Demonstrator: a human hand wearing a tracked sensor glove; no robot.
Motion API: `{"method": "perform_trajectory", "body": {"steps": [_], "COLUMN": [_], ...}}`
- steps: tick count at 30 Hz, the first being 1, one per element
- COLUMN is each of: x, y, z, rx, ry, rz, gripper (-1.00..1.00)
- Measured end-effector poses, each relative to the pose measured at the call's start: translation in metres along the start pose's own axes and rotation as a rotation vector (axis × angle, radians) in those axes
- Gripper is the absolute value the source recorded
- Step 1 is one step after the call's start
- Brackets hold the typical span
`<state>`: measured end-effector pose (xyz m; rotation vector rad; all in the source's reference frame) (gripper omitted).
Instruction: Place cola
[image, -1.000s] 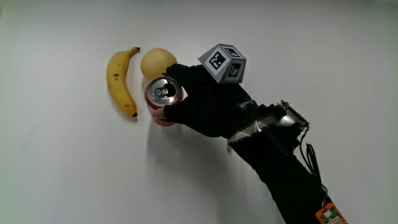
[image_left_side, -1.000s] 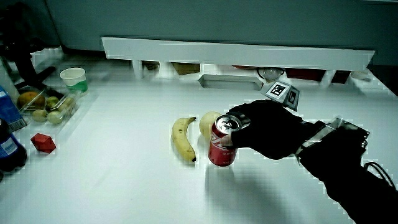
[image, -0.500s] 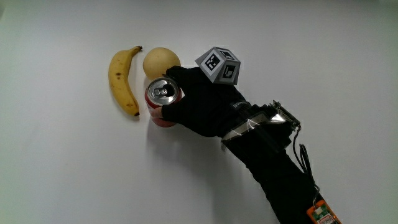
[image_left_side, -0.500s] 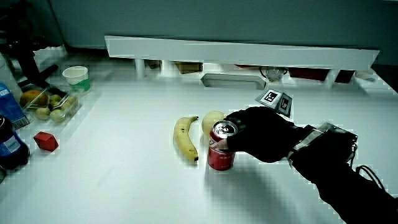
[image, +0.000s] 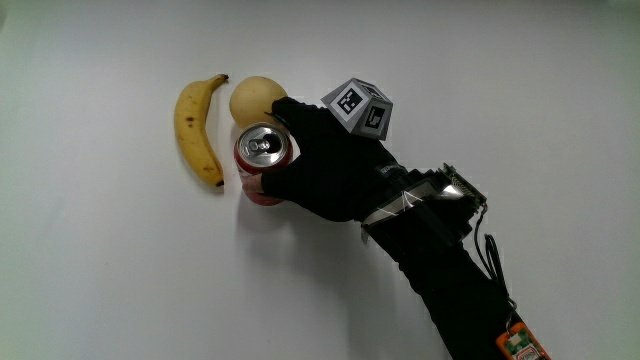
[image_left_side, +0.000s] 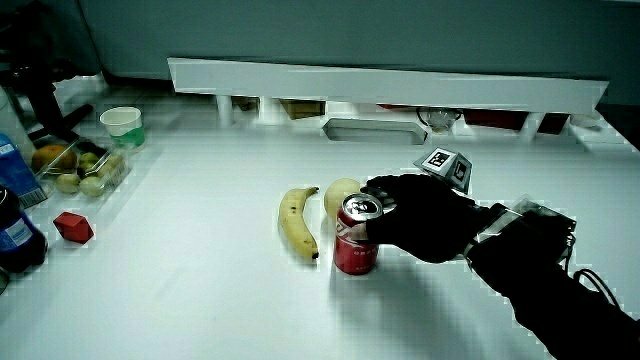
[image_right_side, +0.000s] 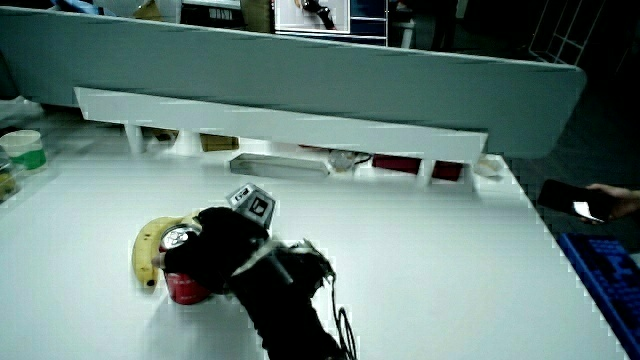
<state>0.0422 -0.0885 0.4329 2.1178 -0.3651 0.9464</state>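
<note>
A red cola can (image: 262, 162) (image_left_side: 355, 240) (image_right_side: 182, 280) stands upright on the white table, beside a yellow banana (image: 194, 127) (image_left_side: 296, 221) (image_right_side: 147, 252) and just nearer to the person than a pale round fruit (image: 254, 98) (image_left_side: 340, 193). The gloved hand (image: 325, 165) (image_left_side: 420, 215) (image_right_side: 218, 252) is wrapped around the can's side, fingers curled on it. A patterned cube (image: 359, 105) (image_left_side: 446, 165) (image_right_side: 252, 205) sits on the hand's back. The black forearm (image: 455, 275) runs toward the person.
In a side view, a clear box of fruit (image_left_side: 72, 168), a green-and-white cup (image_left_side: 123, 124), a red cube (image_left_side: 74, 227) and dark bottles (image_left_side: 14, 235) stand at the table's edge. A low white partition (image_left_side: 380, 88) (image_right_side: 280, 125) with a grey tray (image_left_side: 368, 130) lies at the table's end.
</note>
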Motion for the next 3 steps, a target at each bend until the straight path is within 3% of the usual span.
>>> {"method": "perform_trajectory", "body": {"steps": [3], "x": [0.0034], "y": [-0.0038], "z": [0.0016], "rx": [0.003], "ry": [0.006], "rz": [-0.016], "gripper": [-0.74]}}
